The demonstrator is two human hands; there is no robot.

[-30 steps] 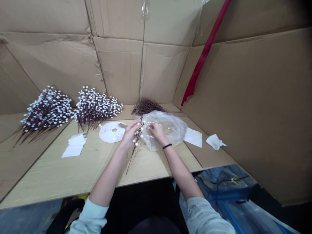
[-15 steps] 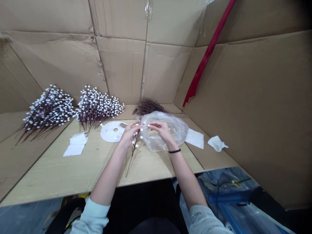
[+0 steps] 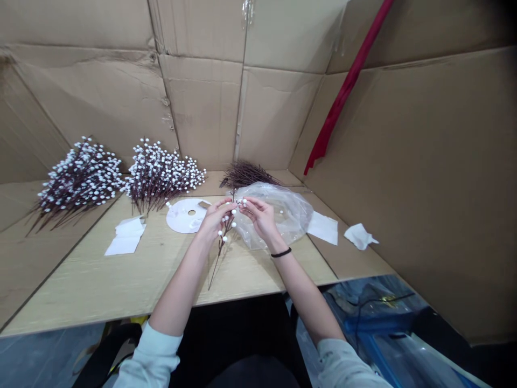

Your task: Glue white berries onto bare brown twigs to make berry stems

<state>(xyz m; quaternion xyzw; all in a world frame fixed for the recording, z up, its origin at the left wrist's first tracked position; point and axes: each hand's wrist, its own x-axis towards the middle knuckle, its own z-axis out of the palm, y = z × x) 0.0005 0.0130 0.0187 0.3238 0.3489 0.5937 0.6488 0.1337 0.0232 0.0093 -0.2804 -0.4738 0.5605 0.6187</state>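
Observation:
My left hand [image 3: 216,216] is closed on a brown artificial berry stem [image 3: 220,249] that slants down toward the table's front, with several white berries along it. Close against it, my right hand [image 3: 258,214] pinches a white berry [image 3: 244,201] by the stem's upper twigs. Whether that berry is seated on a twig cannot be made out. Behind and under my right hand spreads a clear plastic bag [image 3: 293,210], with a few loose white berries in it. Left of my left hand lies a white disc [image 3: 177,218] with a hole in its middle.
Two piles of white-berried stems, a left pile [image 3: 83,175] and a right pile [image 3: 159,175], lie along the back. Bare brown twigs [image 3: 248,173] rest behind the bag. Paper pieces lie at left [image 3: 126,237] and right [image 3: 323,228], near a crumpled tissue [image 3: 359,236]. Cardboard walls [image 3: 404,161] enclose the table.
My right hand has moved left, bringing its white berry up to the stem's twigs beside my left fingers. My left hand still holds the stem in nearly the same place.

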